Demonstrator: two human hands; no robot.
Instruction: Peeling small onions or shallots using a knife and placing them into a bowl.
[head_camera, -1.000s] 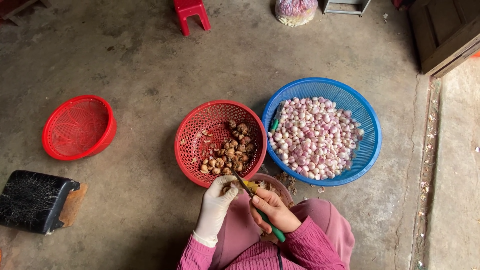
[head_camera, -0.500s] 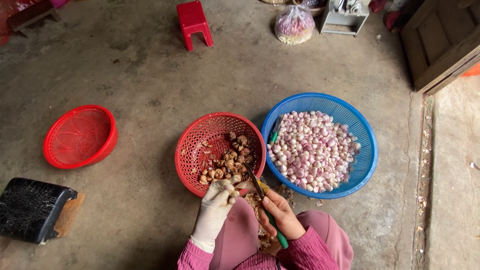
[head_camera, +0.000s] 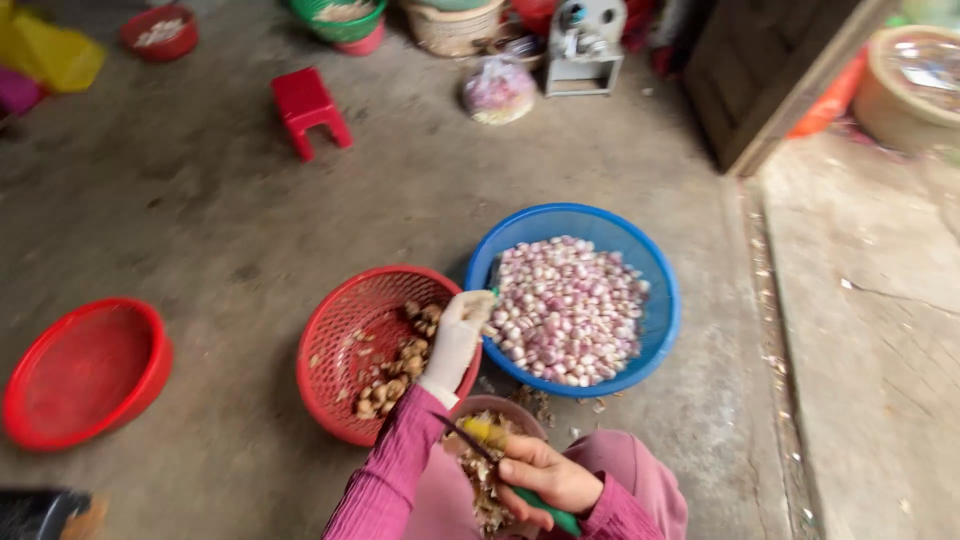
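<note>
Peeled shallots (head_camera: 570, 310) in the blue basket (head_camera: 655, 270) meet the outstretched gloved left hand (head_camera: 460, 335), fingers together; right hand (head_camera: 545, 480) grips a knife (head_camera: 500, 462).

blue basket (head_camera: 662, 300) of peeled pinkish shallots (head_camera: 568, 310), small knife (head_camera: 500, 462), perhaps green-handled

A basket of peeled shallots (head_camera: 570, 310) sat on the concrete floor (head_camera: 200, 220), touching a basket of unpeeled shallots (head_camera: 375, 350) on its left. Farther left, well apart, lay an empty basket (head_camera: 85, 370). Nearest the person, a small bowl of peelings (head_camera: 490, 470) rested just before both filled baskets. The left hand (head_camera: 462, 325) reached over the seam between them; the right hand (head_camera: 545, 480) held a knife (head_camera: 475, 440) over the bowl. Behind, a small stool (head_camera: 308, 108) stood, with a tied bag (head_camera: 498, 90) to its right.
</note>
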